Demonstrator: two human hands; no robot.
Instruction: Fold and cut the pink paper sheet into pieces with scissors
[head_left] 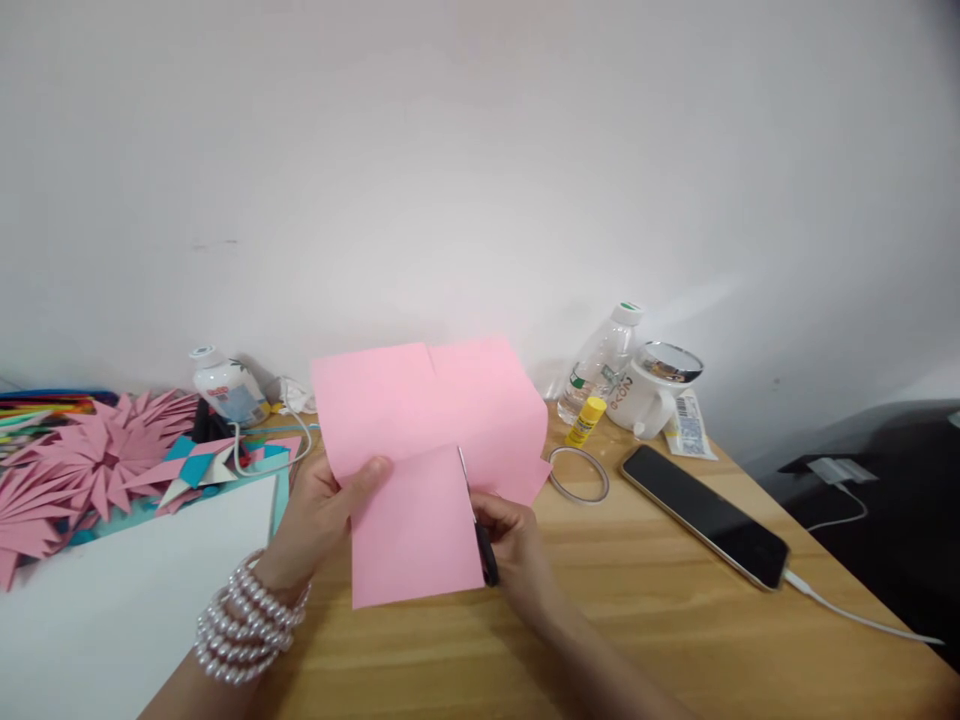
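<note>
My left hand (pixel 330 515) pinches a large pink sheet of paper (pixel 427 410) at its left side, thumb on top, and a strand of pearl beads circles that wrist. The sheet is held up over the table, with a lower flap standing forward of the rest. In my right hand (pixel 510 540) is a pair of scissors (pixel 486 552) with black handles. Their blade lies along the right edge of the lower flap, pointing away from me. The fingers in the handles are partly hidden by the paper.
Right of the paper are a yellow glue stick (pixel 586 422), a roll of tape (pixel 579 475), a water bottle (pixel 600 365), a white mug (pixel 641 400) and a charging phone (pixel 705 515). Leftward lie folded pink paper stars (pixel 105 460), a white sheet (pixel 150 590) and a white bottle (pixel 229 388).
</note>
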